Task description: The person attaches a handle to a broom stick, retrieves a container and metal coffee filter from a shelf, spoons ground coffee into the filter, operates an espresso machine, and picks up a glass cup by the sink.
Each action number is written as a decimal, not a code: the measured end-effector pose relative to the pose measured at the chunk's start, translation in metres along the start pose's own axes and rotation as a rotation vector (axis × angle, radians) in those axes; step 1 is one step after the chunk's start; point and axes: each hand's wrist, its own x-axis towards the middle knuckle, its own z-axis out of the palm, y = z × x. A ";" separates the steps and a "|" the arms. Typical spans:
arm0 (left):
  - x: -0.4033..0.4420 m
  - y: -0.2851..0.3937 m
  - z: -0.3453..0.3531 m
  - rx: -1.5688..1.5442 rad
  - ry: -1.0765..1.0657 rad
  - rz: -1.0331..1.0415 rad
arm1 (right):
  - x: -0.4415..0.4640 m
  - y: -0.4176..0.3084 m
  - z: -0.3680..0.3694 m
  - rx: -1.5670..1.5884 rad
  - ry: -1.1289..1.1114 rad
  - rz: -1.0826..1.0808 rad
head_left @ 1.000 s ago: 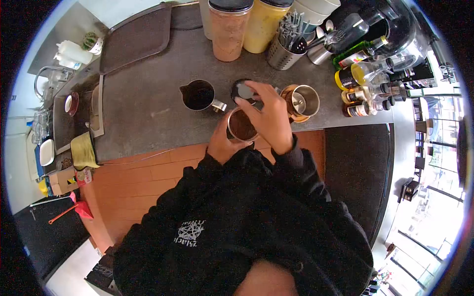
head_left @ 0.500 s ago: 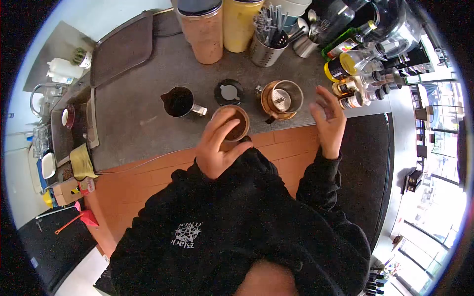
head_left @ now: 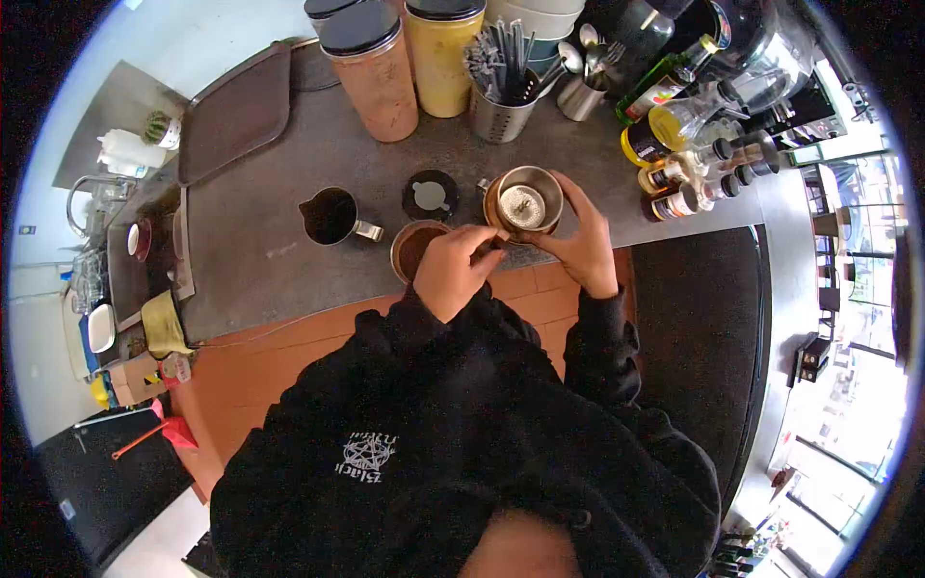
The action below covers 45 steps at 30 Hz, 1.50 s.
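Observation:
A steel strainer cup (head_left: 545, 185) with a perforated bottom and a small central post sits on a copper-coloured vessel (head_left: 490, 210) at the counter's front edge. My right hand (head_left: 586, 249) curves around its right side, thumb in front and fingers behind. At the vessel's front, my left hand (head_left: 451, 272) pinches its short dark handle, which the fingertips mostly hide. A round container of brown grounds (head_left: 409, 249) is partly covered by that hand. Behind it lies a black disc-shaped lid (head_left: 416, 199) with a pale centre. Further left stands a metal pitcher (head_left: 332, 218) with dark contents.
Tall tubs of brown powder (head_left: 378, 94) and yellow powder (head_left: 441, 67) stand at the back, beside a perforated utensil holder (head_left: 501, 120) and a steel cup of spoons (head_left: 580, 100). Several bottles (head_left: 665, 144) crowd the right. A brown tray (head_left: 236, 116) lies back left, near the sink (head_left: 125, 265).
My left hand has moved right from above the grounds to the vessel's handle. My right hand has come left onto the cup and vessel. The view has shifted slightly.

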 end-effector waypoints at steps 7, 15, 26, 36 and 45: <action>-0.004 0.020 -0.023 0.053 0.129 0.064 | 0.008 -0.038 0.004 -0.022 0.071 -0.040; -0.036 0.010 -0.081 0.081 0.372 0.032 | 0.031 -0.085 0.059 0.078 0.003 -0.187; -0.076 -0.034 -0.149 0.174 0.547 -0.027 | 0.044 -0.126 0.152 0.169 -0.073 -0.298; -0.082 -0.066 -0.166 0.122 0.452 -0.010 | 0.038 -0.128 0.175 0.133 -0.043 -0.221; -0.080 -0.072 -0.172 0.119 0.386 -0.020 | 0.032 -0.129 0.181 0.087 -0.010 -0.165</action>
